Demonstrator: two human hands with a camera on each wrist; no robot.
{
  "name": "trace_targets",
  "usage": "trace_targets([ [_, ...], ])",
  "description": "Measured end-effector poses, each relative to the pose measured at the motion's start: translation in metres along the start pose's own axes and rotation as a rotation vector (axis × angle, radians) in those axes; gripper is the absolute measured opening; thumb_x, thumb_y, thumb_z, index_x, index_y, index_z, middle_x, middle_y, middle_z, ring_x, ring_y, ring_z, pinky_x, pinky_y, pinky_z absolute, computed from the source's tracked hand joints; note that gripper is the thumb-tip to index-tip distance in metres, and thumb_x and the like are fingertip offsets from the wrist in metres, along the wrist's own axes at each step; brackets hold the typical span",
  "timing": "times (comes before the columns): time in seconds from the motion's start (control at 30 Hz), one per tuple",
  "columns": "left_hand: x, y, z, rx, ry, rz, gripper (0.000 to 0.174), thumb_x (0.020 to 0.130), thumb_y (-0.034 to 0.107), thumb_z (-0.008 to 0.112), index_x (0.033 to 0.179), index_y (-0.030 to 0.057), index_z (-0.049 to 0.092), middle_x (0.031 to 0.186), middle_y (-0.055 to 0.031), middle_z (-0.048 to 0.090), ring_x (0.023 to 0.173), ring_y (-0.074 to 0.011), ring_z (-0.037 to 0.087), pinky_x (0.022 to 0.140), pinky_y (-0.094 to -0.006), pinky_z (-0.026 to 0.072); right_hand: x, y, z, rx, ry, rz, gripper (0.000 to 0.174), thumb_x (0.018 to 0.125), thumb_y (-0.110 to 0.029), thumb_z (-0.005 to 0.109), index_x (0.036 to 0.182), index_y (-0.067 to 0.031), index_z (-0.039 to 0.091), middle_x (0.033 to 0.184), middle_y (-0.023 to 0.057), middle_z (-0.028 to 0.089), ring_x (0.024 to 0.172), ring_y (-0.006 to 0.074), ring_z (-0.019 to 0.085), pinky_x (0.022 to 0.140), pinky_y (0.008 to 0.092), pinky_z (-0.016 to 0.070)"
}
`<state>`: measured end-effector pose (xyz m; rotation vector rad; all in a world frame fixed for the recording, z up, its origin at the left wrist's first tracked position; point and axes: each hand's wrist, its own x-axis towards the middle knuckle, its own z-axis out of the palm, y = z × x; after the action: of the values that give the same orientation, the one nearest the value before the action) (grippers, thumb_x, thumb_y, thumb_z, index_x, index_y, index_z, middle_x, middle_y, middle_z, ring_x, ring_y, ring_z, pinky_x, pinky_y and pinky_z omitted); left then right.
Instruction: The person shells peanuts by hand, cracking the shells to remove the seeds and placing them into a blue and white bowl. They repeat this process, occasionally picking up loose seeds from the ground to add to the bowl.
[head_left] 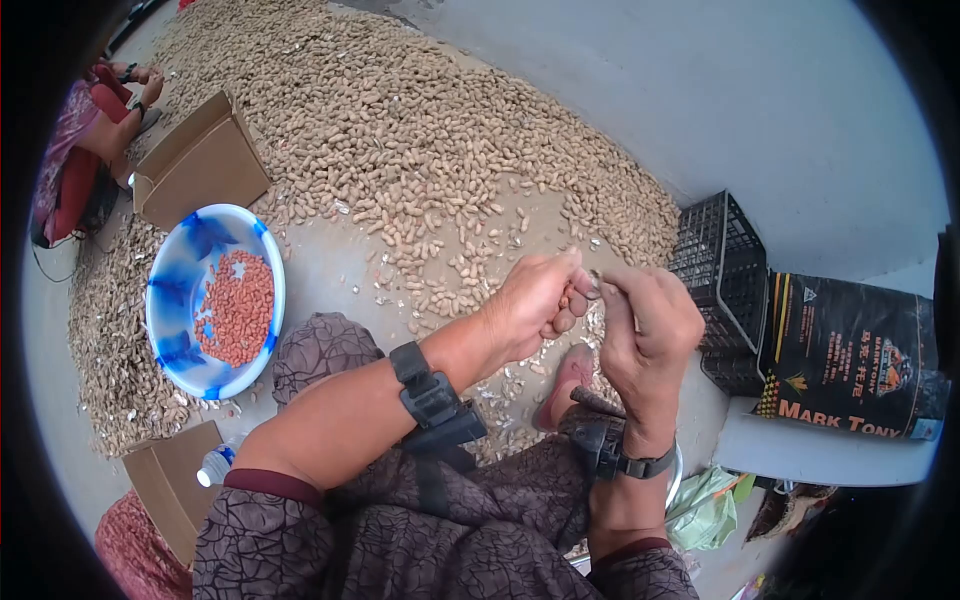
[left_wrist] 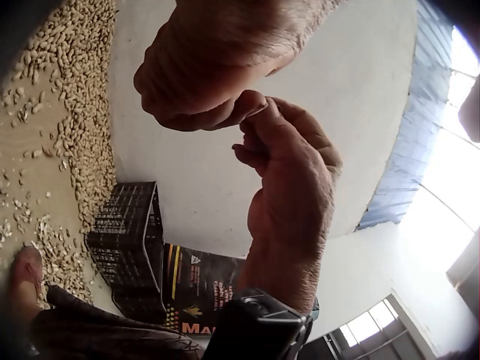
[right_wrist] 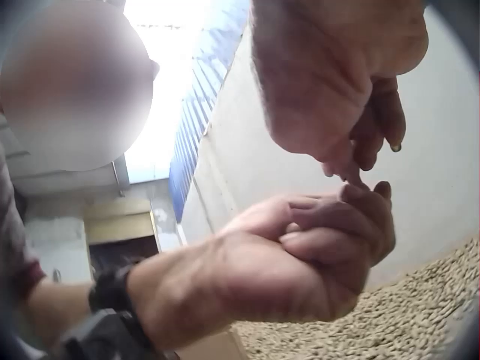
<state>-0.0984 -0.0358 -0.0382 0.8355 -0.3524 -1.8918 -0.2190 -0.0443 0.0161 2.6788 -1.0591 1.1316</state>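
Observation:
In the head view my left hand [head_left: 530, 305] is curled with its palm side up, and reddish peanut kernels [head_left: 566, 299] show between its fingers. At its thumb and forefinger, my right hand [head_left: 652, 325] pinches a small peanut [head_left: 595, 278], mostly hidden by the fingertips. Both hands meet fingertip to fingertip above the floor, as the left wrist view also shows, with the left hand [left_wrist: 217, 67] over the right hand [left_wrist: 289, 172]. To the left stands a blue and white basin [head_left: 178, 345] with shelled red peanuts [head_left: 240, 310] in it.
A large heap of unshelled peanuts [head_left: 400, 130] spreads along the wall. Black plastic crates [head_left: 715, 265] and a black printed sack [head_left: 850, 360] stand at right. Cardboard boxes [head_left: 205, 170] flank the basin; a bottle [head_left: 216, 465] lies near. Another person [head_left: 85, 150] sits at far left.

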Motion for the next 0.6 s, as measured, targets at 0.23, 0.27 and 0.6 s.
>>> trace_targets([
  [0.23, 0.0, -0.001, 0.001, -0.002, -0.011, -0.007, 0.029, 0.089, 0.029, 0.041, 0.079, 0.0037, 0.05, 0.059, -0.0043, 0.048, 0.039, -0.0074, 0.037, 0.032, -0.0194, 0.0231, -0.001, 0.004, -0.001, 0.138, 0.021, 0.12, 0.013, 0.063, 0.006, 0.058, 0.073, -0.0023, 0.058, 0.06, 0.0108, 0.051, 0.053, 0.0258, 0.051, 0.049, 0.0327, 0.0385],
  [0.27, 0.001, -0.001, 0.001, -0.024, -0.011, 0.004, 0.028, 0.089, 0.028, 0.041, 0.08, 0.0035, 0.05, 0.059, -0.0045, 0.048, 0.04, -0.0071, 0.037, 0.032, -0.0189, 0.0227, -0.001, 0.0, -0.002, 0.127, 0.023, 0.109, 0.013, 0.063, 0.006, 0.058, 0.074, -0.0016, 0.058, 0.061, 0.0113, 0.051, 0.054, 0.026, 0.051, 0.05, 0.0321, 0.0391],
  [0.6, -0.002, 0.001, 0.0, -0.072, -0.103, 0.044, 0.026, 0.09, 0.027, 0.043, 0.084, 0.0034, 0.051, 0.059, -0.0046, 0.05, 0.036, -0.0059, 0.037, 0.03, -0.0172, 0.0226, -0.005, 0.004, 0.003, 0.437, 0.033, 0.542, 0.003, 0.075, 0.0, 0.056, 0.075, 0.0023, 0.057, 0.063, 0.005, 0.055, 0.057, 0.009, 0.049, 0.052, 0.0226, 0.0383],
])
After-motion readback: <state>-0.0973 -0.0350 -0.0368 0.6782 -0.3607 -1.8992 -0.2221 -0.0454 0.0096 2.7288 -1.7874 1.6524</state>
